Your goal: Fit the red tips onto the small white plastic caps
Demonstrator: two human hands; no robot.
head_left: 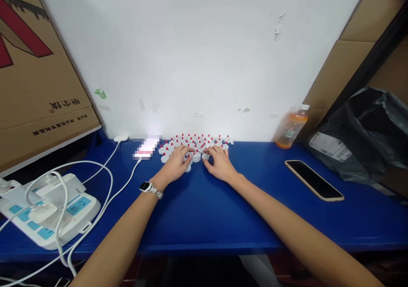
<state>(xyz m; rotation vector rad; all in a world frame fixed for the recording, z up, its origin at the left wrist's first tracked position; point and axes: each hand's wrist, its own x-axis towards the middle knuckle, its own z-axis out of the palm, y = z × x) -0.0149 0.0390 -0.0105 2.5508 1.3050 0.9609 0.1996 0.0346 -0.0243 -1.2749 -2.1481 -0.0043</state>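
A cluster of several small white round caps with red tips [196,157] stands on the blue table against the wall. My left hand [177,163] rests over the front left of the cluster, its fingers curved and the thumb apart from the index finger. One cap lies close beside that thumb, partly covered. At the front right, my right hand [219,163] curves over other caps, thumb and index finger apart. Another cap [205,155] sits between those two fingertips; I cannot tell whether they touch it. My palms and fingers hide some of the caps.
On the left are a white power strip [92,208] with looped cables, a cable-connected phone [147,147], blurred out, and a large cardboard box [41,87]. To the right stand an orange drink bottle [291,127], a dark-screened phone [314,180] and a grey plastic bag [360,129].
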